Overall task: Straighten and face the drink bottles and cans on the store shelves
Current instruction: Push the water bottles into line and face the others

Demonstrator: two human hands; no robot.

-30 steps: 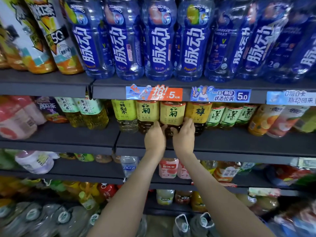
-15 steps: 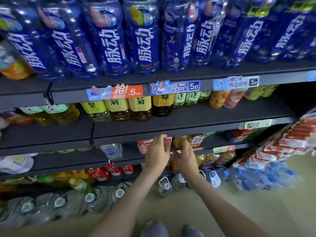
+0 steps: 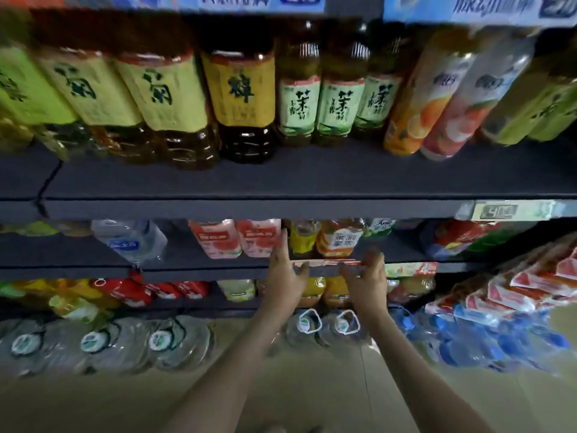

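"Where are the hands?"

"Middle of the frame, at the front lip of the lower shelf [image 3: 193,271]. The left hand [image 3: 285,276] has its fingers straight and pointing up, just beside the right one of two pink bottles [image 3: 257,237]. I can't tell whether it's touching."

"And the other?"

"The right hand [image 3: 363,278] is at the price strip [image 3: 324,264], fingers bent toward the shelf lip. It's blurred, so I can't say whether it grips anything."

"What's between them?"

"A yellow bottle [image 3: 301,242] and an orange bottle [image 3: 338,242], standing further back on that shelf. Across the top of the frame, tea bottles [image 3: 162,89] stand in a row on the upper shelf [image 3: 312,182]."
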